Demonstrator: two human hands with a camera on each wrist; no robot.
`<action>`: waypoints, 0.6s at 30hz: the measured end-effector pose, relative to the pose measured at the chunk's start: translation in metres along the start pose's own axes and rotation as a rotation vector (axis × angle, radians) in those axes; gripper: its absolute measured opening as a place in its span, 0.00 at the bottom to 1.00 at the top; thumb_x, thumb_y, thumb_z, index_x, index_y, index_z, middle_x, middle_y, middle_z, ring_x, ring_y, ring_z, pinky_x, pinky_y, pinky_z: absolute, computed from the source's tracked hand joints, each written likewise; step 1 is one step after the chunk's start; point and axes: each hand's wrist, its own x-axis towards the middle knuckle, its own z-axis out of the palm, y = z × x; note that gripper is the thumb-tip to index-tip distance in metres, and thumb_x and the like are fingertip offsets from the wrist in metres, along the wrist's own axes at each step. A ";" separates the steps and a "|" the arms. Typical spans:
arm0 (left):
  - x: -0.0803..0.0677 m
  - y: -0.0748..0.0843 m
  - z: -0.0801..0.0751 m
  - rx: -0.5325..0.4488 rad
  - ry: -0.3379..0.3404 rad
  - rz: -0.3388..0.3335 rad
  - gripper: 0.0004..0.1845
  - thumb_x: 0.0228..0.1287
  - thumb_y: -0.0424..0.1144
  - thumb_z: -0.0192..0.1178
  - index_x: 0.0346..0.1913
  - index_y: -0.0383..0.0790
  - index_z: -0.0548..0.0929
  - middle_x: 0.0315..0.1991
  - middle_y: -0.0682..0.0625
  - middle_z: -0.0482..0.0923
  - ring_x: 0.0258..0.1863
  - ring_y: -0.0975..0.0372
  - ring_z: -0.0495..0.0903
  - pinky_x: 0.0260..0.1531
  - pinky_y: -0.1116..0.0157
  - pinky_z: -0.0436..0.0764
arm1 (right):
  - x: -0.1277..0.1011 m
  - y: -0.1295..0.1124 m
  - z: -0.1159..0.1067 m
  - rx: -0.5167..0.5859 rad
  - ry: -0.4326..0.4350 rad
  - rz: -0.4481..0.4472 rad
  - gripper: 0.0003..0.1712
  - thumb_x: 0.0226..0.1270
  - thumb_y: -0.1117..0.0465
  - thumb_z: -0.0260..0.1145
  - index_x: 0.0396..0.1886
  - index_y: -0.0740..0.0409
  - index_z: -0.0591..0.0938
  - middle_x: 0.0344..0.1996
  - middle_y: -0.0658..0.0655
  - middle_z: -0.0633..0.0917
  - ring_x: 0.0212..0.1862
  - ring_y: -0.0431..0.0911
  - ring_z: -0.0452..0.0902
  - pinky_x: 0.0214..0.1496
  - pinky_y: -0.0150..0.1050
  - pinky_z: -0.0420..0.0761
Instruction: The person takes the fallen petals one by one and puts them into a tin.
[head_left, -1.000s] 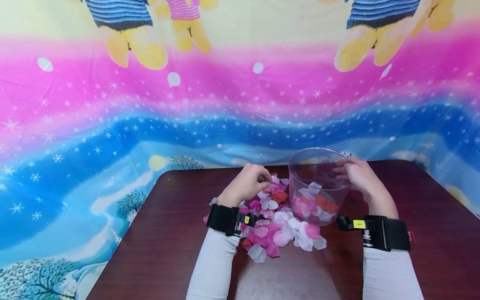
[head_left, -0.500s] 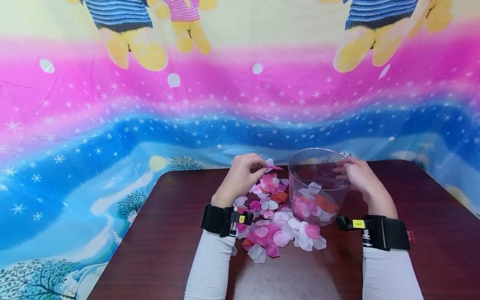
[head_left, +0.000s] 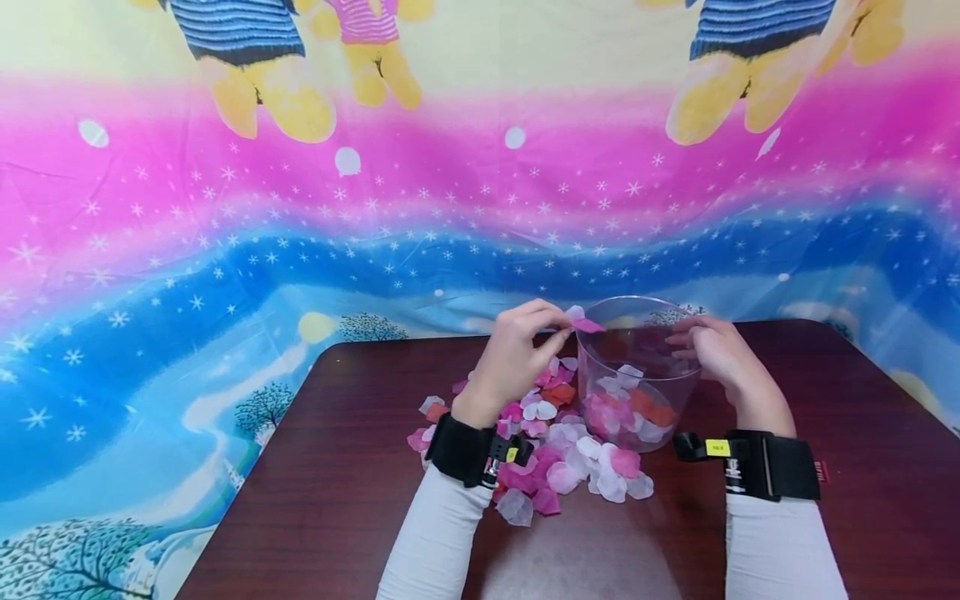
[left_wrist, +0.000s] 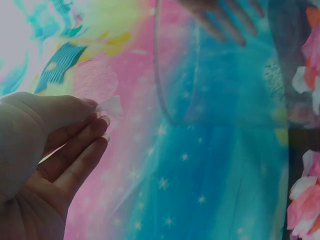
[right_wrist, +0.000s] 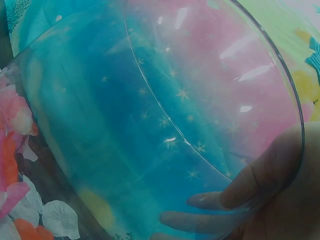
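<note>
In the head view my left hand (head_left: 517,350) pinches a few artificial petals, a pink petal (head_left: 588,325) and a paler one, right at the left rim of a clear plastic bucket (head_left: 637,375). The left wrist view shows the pale petals (left_wrist: 97,77) between thumb and fingertips. My right hand (head_left: 716,354) rests against the bucket's right side near the rim, its fingers extended and seen through the clear wall in the right wrist view. White, pink and red petals (head_left: 630,408) lie in the bottom of the bucket.
A loose heap of petals (head_left: 562,475) spreads over the dark wooden table (head_left: 322,500), left of and in front of the bucket. Behind the table hangs a printed cloth (head_left: 465,200) with snowflakes and bears.
My left hand has lifted petals from the back of the heap and carried them up and rightward to the bucket's rim. The right hand and bucket have stayed in place.
</note>
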 end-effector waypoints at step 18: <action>0.001 0.013 0.028 0.109 -0.169 0.044 0.06 0.70 0.32 0.65 0.47 0.38 0.89 0.43 0.51 0.83 0.40 0.64 0.81 0.46 0.77 0.79 | 0.001 -0.002 0.000 0.009 0.005 0.019 0.33 0.75 0.63 0.32 0.76 0.73 0.59 0.70 0.78 0.67 0.68 0.72 0.66 0.63 0.66 0.73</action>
